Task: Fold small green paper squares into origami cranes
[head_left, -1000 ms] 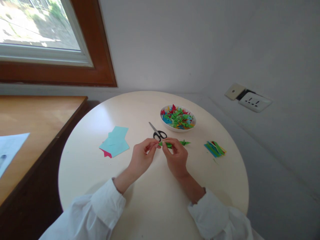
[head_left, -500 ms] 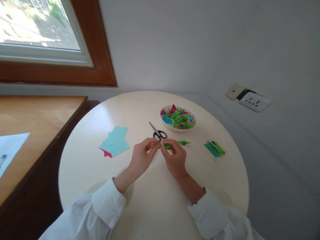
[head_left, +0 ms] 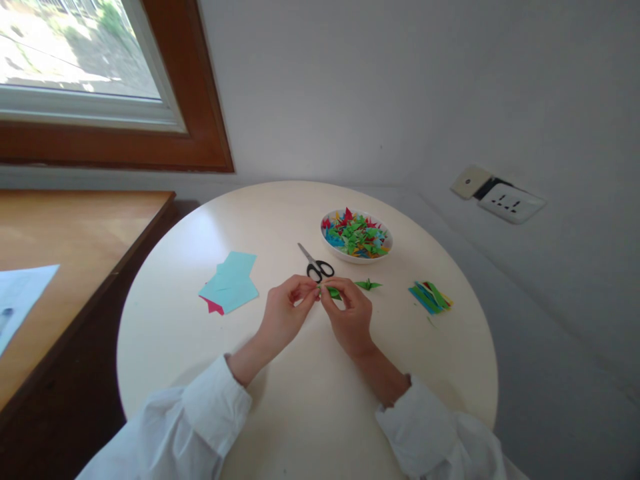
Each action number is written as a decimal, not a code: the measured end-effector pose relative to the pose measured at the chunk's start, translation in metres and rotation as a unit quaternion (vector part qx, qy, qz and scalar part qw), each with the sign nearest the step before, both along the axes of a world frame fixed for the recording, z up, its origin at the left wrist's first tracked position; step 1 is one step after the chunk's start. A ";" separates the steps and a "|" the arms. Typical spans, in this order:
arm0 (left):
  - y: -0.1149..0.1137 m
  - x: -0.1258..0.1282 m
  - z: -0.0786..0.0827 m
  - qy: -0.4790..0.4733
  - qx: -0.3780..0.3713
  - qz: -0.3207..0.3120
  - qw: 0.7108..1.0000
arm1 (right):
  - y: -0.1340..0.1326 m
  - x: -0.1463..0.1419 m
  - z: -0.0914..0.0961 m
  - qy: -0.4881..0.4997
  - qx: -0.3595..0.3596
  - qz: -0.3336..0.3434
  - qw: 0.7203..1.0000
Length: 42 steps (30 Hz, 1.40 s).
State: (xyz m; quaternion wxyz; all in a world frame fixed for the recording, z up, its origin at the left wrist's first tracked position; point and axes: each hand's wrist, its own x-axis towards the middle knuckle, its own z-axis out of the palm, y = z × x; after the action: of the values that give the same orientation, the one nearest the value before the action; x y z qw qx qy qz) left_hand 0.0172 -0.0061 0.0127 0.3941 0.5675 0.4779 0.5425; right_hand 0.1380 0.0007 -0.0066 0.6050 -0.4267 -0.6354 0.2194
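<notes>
My left hand [head_left: 284, 315] and my right hand [head_left: 350, 317] meet over the middle of the round cream table [head_left: 280, 413]. Both pinch a small folded green paper piece [head_left: 333, 292] between thumb and fingertips; most of it is hidden by my fingers. A finished green paper crane [head_left: 369, 285] lies just right of my right hand. Black-handled scissors [head_left: 315, 263] lie just beyond my fingertips. A white bowl [head_left: 356, 257] heaped with small coloured folded paper pieces stands behind the crane.
Light blue sheets over a pink one [head_left: 230, 287] lie to the left. Coloured paper strips [head_left: 430, 297] lie at the right. A wooden desk with a white paper [head_left: 20, 303] adjoins on the left. A wall socket [head_left: 510, 202] is at the right.
My right hand's fingers have crept slightly left along the green piece toward my left fingertips. Everything else on the table is unchanged.
</notes>
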 end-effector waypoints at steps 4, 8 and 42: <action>0.000 0.001 0.000 0.002 0.002 0.003 1.000 | -0.001 0.001 0.000 -0.008 0.003 0.005 1.000; 0.000 0.001 0.001 -0.026 -0.014 -0.007 1.000 | -0.001 0.001 0.000 -0.011 0.003 0.011 1.000; 0.013 -0.011 -0.012 0.064 0.081 -0.023 0.994 | 0.010 0.005 -0.010 0.081 -0.112 0.079 0.987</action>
State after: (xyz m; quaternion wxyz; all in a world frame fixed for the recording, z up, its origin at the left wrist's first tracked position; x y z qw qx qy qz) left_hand 0.0066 0.0073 0.0012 0.3275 0.6421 0.4433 0.5328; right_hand 0.1428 0.0112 -0.0170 0.5840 -0.4210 -0.5874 0.3697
